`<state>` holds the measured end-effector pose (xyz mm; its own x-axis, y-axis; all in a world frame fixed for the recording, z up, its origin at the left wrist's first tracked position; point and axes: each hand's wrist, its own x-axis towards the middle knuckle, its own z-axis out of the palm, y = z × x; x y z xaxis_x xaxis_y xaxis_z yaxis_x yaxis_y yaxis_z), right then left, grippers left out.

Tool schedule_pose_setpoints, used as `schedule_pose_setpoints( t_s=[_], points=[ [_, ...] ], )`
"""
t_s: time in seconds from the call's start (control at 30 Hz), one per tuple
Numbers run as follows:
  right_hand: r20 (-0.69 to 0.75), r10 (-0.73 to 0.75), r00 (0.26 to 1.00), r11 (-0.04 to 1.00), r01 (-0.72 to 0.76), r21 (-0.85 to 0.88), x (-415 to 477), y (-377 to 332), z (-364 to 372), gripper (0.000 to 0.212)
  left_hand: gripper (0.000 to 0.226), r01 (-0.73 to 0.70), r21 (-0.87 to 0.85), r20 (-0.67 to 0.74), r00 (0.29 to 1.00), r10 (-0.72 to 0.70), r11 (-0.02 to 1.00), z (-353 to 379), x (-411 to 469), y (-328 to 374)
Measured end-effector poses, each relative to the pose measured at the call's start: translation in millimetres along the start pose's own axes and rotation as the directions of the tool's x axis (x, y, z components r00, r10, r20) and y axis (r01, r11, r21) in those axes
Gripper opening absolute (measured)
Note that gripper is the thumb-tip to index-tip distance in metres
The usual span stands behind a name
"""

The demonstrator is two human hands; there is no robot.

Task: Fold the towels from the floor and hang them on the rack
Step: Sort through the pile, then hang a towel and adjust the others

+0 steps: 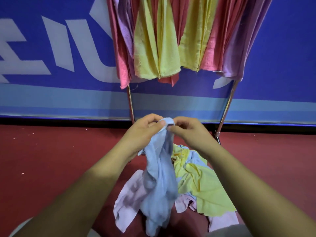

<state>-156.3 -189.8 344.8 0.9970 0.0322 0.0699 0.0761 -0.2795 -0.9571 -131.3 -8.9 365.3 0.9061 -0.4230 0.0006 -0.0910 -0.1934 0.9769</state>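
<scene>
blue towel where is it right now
In the head view the blue towel hangs at centre, its top edge pinched by the left hand and right hand, above the pile of towels on the red floor, before the rack.

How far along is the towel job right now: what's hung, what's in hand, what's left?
Done: hung towels in pink, lilac and yellow already drape over the rack. In hand: the left hand and right hand pinch the top edge of a blue towel, not yet folded. Left: a pile of yellow, lilac and pale blue towels on the floor, to fold and hang.
</scene>
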Motion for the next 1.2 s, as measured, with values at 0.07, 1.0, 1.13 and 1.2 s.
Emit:
schedule_pose_setpoints(
  t_s=[0.07,1.0,1.13,1.2],
  points=[
    [-0.031,0.041,0.999,0.997,-0.038,0.063,3,-1,-5,0.026,0.025,-0.053,0.208,0.086,0.996,0.036,0.977,-13,2,2],
    [0.140,0.121,0.983,0.932,-0.161,0.324,5,-12,20,0.019,0.022,-0.032,0.078,0.168,0.986,0.019,0.996,-44,14,-17],
    [-0.099,0.148,0.984,0.918,-0.100,0.384,14,-8,12,0.019,0.027,-0.053,0.320,0.201,0.979,-0.013,0.946,-54,19,-23],
    [-0.225,0.166,0.960,0.930,-0.077,0.359,18,-4,3,0.017,0.024,-0.087,0.564,0.250,0.966,-0.070,0.821,-64,21,-29]
  ],
)
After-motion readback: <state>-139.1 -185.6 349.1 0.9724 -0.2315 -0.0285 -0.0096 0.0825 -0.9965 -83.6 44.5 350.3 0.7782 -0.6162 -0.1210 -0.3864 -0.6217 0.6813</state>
